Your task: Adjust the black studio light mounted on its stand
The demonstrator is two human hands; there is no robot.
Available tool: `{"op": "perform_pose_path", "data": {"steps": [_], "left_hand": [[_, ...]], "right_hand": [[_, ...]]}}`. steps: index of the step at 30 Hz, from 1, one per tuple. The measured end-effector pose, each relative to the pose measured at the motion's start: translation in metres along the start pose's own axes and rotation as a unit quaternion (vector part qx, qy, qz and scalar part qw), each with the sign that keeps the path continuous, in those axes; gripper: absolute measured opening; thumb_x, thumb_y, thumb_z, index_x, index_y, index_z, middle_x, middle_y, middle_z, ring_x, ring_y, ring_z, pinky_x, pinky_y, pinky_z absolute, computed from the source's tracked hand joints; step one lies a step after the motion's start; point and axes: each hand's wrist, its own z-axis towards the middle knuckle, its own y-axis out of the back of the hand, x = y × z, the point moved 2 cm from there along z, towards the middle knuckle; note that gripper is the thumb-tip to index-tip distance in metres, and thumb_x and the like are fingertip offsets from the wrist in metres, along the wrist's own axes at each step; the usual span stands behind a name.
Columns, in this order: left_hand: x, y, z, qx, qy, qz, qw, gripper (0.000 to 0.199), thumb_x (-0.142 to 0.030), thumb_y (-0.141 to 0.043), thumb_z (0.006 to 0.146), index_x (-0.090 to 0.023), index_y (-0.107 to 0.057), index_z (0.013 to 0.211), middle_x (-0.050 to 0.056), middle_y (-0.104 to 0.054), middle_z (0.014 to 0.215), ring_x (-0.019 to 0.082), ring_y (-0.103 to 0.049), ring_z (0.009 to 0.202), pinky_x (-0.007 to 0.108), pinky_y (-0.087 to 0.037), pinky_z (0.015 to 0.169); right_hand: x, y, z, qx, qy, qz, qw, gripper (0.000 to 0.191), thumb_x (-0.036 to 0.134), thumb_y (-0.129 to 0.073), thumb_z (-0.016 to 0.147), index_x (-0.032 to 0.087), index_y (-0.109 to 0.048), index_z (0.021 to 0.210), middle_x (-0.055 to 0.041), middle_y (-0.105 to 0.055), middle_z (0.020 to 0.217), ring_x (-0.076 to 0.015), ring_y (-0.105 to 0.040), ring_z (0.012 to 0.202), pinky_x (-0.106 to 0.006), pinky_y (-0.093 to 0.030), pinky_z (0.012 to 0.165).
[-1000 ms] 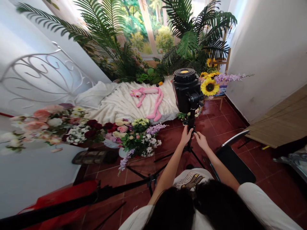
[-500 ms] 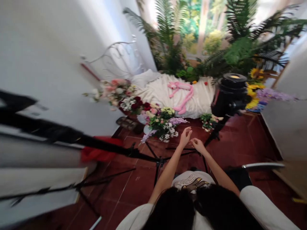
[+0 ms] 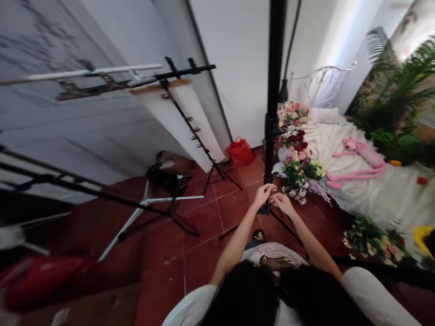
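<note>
Close together in the middle of the view, my left hand (image 3: 264, 194) and my right hand (image 3: 282, 203) are raised in front of my body. Their fingers are loosely bent, and I see nothing held in either. Behind them a black light stand (image 3: 272, 104) rises from its spread legs. Whether a fingertip touches the pole, I cannot tell. Bunches of artificial-looking flowers (image 3: 299, 165) lie just beyond my right hand, along the side of a bed.
A pink plush toy (image 3: 365, 156) lies on the bed's cream cover (image 3: 326, 136). A red bag (image 3: 240, 151) sits by the wall. Several tripod stands (image 3: 217, 167) and a white-legged stand (image 3: 127, 228) occupy the left. More flowers (image 3: 374, 240) lie at the right.
The view has swung left, so the bed and flowers sit farther right, and the backdrop stands and red bag show more fully. Both hands stay raised close together.
</note>
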Motion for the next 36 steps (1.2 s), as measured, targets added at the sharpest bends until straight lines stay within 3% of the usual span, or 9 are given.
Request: {"op": "perform_pose_path", "data": {"steps": [3, 6, 12, 14, 18, 21, 28, 34, 36], "left_hand": [[0.003, 0.022, -0.008, -0.054, 0.004, 0.007, 0.998, 0.04, -0.051, -0.046, 0.087, -0.017, -0.066, 0.091, 0.006, -0.07, 0.085, 0.017, -0.066, 0.083, 0.031, -0.051, 0.081], [0.005, 0.032, -0.011, -0.1, -0.01, 0.028, 0.995, 0.035, -0.049, -0.048, 0.087, -0.017, -0.063, 0.087, 0.005, -0.067, 0.086, 0.015, -0.064, 0.083, 0.031, -0.05, 0.083], [0.005, 0.031, -0.003, -0.169, -0.03, 0.008, 0.985, 0.033, -0.045, -0.06, 0.081, -0.019, -0.054, 0.1, 0.006, -0.061, 0.1, 0.015, -0.061, 0.093, 0.032, -0.049, 0.088], [0.002, 0.026, 0.002, -0.154, -0.041, -0.006, 0.987, 0.037, -0.043, -0.06, 0.081, -0.02, -0.052, 0.11, 0.008, -0.06, 0.11, 0.016, -0.059, 0.102, 0.034, -0.047, 0.094], [-0.001, 0.018, 0.01, -0.12, -0.053, -0.01, 0.991, 0.042, -0.041, -0.055, 0.085, -0.022, -0.049, 0.122, 0.009, -0.057, 0.125, 0.019, -0.056, 0.115, 0.038, -0.042, 0.103], [0.001, 0.017, 0.011, -0.12, -0.046, -0.002, 0.992, 0.043, -0.041, -0.054, 0.086, -0.023, -0.05, 0.124, 0.008, -0.057, 0.127, 0.02, -0.054, 0.119, 0.039, -0.04, 0.105], [-0.005, 0.019, 0.009, -0.12, -0.056, -0.01, 0.991, 0.042, -0.042, -0.051, 0.087, -0.024, -0.051, 0.125, 0.007, -0.057, 0.127, 0.019, -0.054, 0.119, 0.039, -0.039, 0.106], [-0.007, 0.009, 0.021, -0.15, -0.053, 0.006, 0.987, 0.042, -0.046, -0.046, 0.089, -0.022, -0.052, 0.123, 0.009, -0.058, 0.125, 0.021, -0.052, 0.121, 0.04, -0.037, 0.106], [-0.007, 0.007, 0.024, -0.155, -0.057, 0.011, 0.986, 0.043, -0.047, -0.044, 0.09, -0.021, -0.052, 0.123, 0.009, -0.059, 0.123, 0.021, -0.053, 0.118, 0.038, -0.038, 0.104]], "right_hand": [[0.001, -0.021, 0.014, 0.033, 0.001, -0.01, 0.999, 0.026, 0.039, -0.049, 0.082, 0.017, -0.062, 0.088, -0.0038, -0.069, 0.075, -0.01, -0.06, 0.055, -0.024, -0.051, 0.059], [0.001, -0.025, 0.025, 0.013, -0.024, -0.004, 1.0, 0.031, 0.044, -0.046, 0.085, 0.017, -0.06, 0.092, -0.0049, -0.069, 0.076, -0.01, -0.059, 0.054, -0.023, -0.05, 0.056], [0.036, 0.023, 0.072, -0.05, -0.118, 0.065, 0.99, 0.041, 0.047, -0.03, 0.096, 0.015, -0.056, 0.095, -0.0088, -0.07, 0.075, -0.0085, -0.055, 0.048, -0.021, -0.051, 0.052], [0.057, 0.046, 0.091, 0.015, -0.12, 0.079, 0.989, 0.035, 0.044, -0.038, 0.094, 0.015, -0.057, 0.089, -0.0074, -0.07, 0.075, -0.0083, -0.056, 0.049, -0.021, -0.052, 0.054], [0.096, 0.08, 0.117, 0.238, -0.174, 0.037, 0.955, 0.022, 0.034, -0.067, 0.079, 0.011, -0.064, 0.079, -0.0074, -0.07, 0.071, -0.0117, -0.062, 0.055, -0.023, -0.054, 0.056], [0.113, 0.089, 0.13, 0.315, -0.235, -0.011, 0.919, 0.02, 0.024, -0.077, 0.068, 0.009, -0.066, 0.077, -0.0107, -0.072, 0.075, -0.0138, -0.065, 0.06, -0.024, -0.056, 0.059], [0.12, 0.083, 0.151, 0.372, -0.319, -0.058, 0.87, 0.025, 0.023, -0.08, 0.063, 0.009, -0.067, 0.079, -0.0112, -0.073, 0.075, -0.0115, -0.065, 0.054, -0.024, -0.057, 0.056], [0.116, 0.084, 0.156, 0.281, -0.336, -0.054, 0.897, 0.023, 0.017, -0.079, 0.063, 0.008, -0.066, 0.079, -0.0104, -0.072, 0.071, -0.0147, -0.066, 0.056, -0.029, -0.057, 0.06], [0.114, 0.085, 0.157, 0.3, -0.324, -0.058, 0.895, 0.023, 0.017, -0.079, 0.062, 0.008, -0.066, 0.08, -0.0104, -0.072, 0.074, -0.0146, -0.067, 0.059, -0.028, -0.056, 0.062]]}}
